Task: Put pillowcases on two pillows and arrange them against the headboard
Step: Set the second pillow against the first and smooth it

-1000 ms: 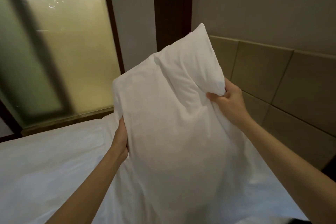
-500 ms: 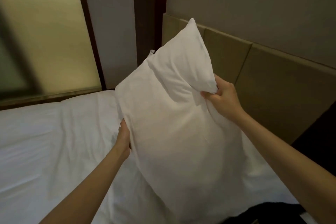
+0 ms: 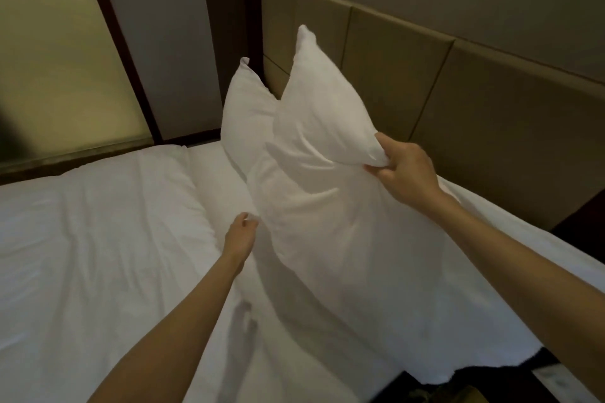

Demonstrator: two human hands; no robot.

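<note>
A white cased pillow (image 3: 327, 206) stands on end on the white bed (image 3: 98, 255), close in front of the tan padded headboard (image 3: 458, 101). Its top shows two pointed corners with a deep fold between them. My right hand (image 3: 402, 170) is shut on the pillow's right edge, bunching the fabric about halfway up. My left hand (image 3: 244, 231) is lower, with curled fingers pinching the pillow's left edge just above the bedding. I cannot make out a second pillow apart from this one.
A frosted glass panel (image 3: 59, 59) in a dark frame stands beyond the bed's far side. A dark wooden post (image 3: 229, 26) rises beside the headboard's left end. Dark floor and a dark object (image 3: 491, 383) lie past the bed's near right corner.
The pillow has dropped toward the bed and headboard and spread, showing its second top corner. My left hand slid down its left edge. The view has tilted downward.
</note>
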